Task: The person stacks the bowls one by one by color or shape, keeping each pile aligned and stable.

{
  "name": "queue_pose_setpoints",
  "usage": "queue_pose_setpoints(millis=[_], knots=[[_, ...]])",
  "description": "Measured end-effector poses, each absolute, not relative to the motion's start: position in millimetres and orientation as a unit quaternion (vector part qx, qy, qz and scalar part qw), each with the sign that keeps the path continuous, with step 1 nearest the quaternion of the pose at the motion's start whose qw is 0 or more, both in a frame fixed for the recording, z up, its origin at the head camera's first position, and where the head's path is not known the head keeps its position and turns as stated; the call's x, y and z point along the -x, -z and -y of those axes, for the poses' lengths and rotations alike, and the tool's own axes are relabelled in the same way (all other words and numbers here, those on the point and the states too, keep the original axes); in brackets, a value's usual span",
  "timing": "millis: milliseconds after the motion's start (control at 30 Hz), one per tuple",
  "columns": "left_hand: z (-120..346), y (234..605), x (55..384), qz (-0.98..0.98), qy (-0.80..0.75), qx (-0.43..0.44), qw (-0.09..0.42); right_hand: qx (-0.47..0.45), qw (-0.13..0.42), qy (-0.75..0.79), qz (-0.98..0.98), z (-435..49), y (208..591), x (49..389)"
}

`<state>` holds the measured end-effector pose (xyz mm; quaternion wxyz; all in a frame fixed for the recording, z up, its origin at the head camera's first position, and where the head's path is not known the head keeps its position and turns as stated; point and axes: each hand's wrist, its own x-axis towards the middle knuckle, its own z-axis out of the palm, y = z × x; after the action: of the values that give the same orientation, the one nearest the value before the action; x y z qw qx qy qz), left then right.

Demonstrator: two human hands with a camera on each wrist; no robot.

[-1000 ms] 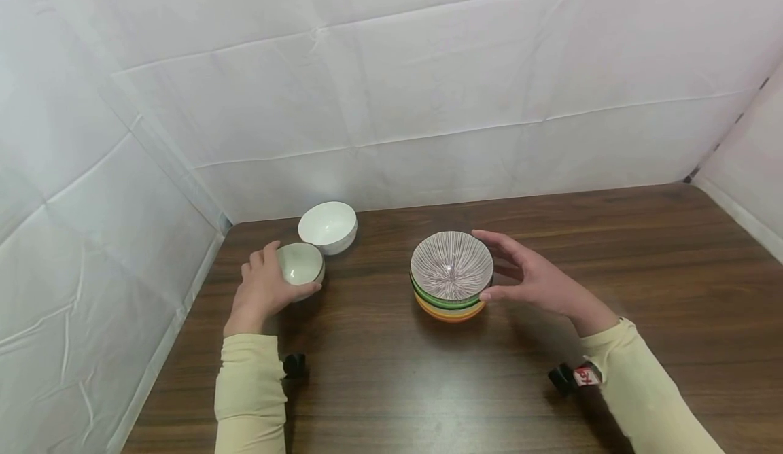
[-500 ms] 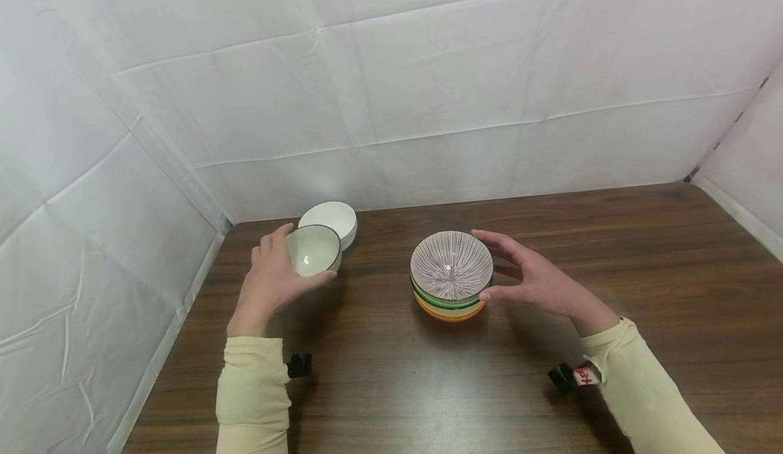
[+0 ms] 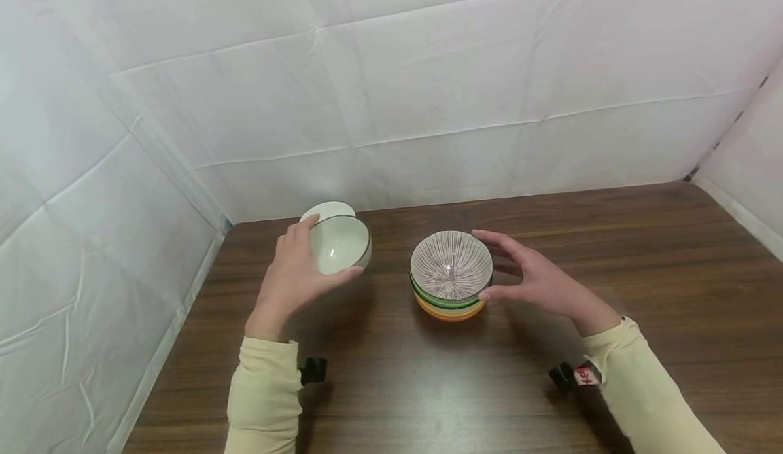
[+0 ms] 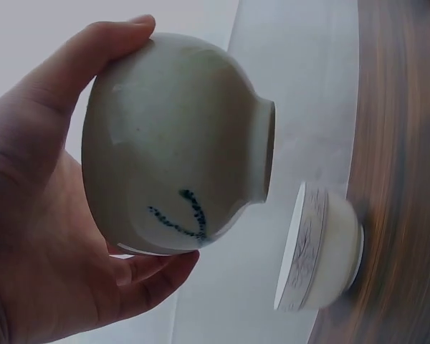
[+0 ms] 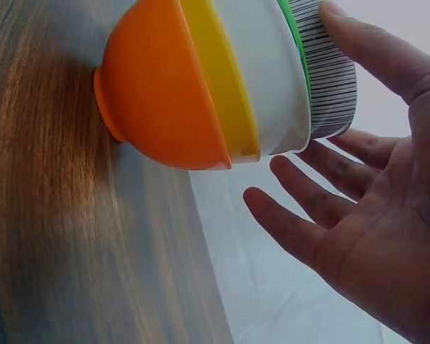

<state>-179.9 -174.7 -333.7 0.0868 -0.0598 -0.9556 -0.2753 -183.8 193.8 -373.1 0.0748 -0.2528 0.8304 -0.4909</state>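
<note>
A pale celadon bowl with a dark rim is off the table, held by my left hand with thumb and fingers on opposite sides. The left wrist view shows a blue leaf-like mark on its outside. On the table stands a stack of nested bowls: an orange bowl lowest, then yellow, white and green-rimmed ones. A striped bowl tops the stack. My right hand has its thumb and fingers round the right side of the striped bowl, lower fingers spread free of the stack.
Behind the celadon bowl a white bowl with a grey patterned band sits on the table, partly hidden in the head view. The brown wooden table meets white sheeting at the back and sides.
My left hand has lifted the celadon bowl and carried it rightward, so that it now overlaps the white bowl in the head view. My right hand and the stack have stayed put.
</note>
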Motion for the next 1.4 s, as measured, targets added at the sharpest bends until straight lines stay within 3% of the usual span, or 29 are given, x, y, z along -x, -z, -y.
queue_pose_setpoints(millis=[667,1000,1400], knots=[[139,333,177,0.929,0.334,0.124,0.101,0.254,0.071,0.479,-0.837,-192,371,186],[115,334,176,0.921,0.331,0.163,0.124,0.270,0.006,0.384,-0.883,-189,362,179],[88,337,181,0.909,0.327,0.201,0.162,0.289,-0.043,0.383,-0.876,-187,358,179]])
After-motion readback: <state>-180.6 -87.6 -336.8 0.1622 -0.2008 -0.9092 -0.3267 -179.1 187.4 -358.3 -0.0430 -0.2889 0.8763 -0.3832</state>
